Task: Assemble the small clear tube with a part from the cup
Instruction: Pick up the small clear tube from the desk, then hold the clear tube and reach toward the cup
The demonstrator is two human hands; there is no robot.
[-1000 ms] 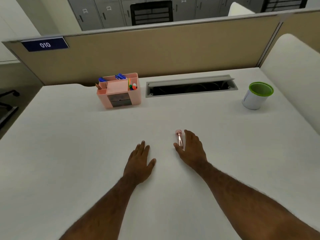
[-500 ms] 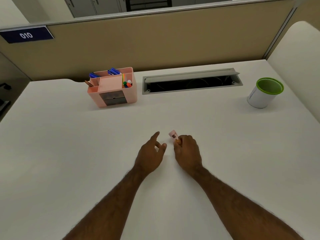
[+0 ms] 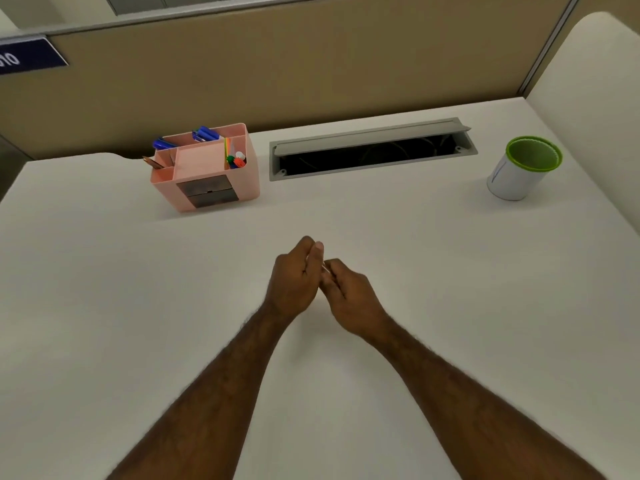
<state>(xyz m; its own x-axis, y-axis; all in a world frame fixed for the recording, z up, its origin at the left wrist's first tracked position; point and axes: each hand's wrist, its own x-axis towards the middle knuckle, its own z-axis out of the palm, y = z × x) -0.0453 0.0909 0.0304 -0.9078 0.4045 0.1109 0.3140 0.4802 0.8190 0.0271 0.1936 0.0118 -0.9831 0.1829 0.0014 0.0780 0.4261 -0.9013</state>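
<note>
White desk (image 3: pixel 104 306) against a tan partition (image 3: pixel 311 71); beyond, perhaps grey cabinets (image 3: pixel 156 0).

Office cubicle. White desk (image 3: pixel 104 271) is backed by a tan fabric partition (image 3: pixel 277 74) with a metal top rail, and a second panel closes off the right side. Blue number plate (image 3: pixel 24 58) is fixed to the partition at far left; it's cut off by the frame edge, looks like "010". Grey cable grommet (image 3: pixel 372 148) is set into the desktop with its lid open. Pink desk organizer (image 3: pixel 207 171) holds pens and markers. Grey cabinet fronts show past the partition, probably lockers.
</note>
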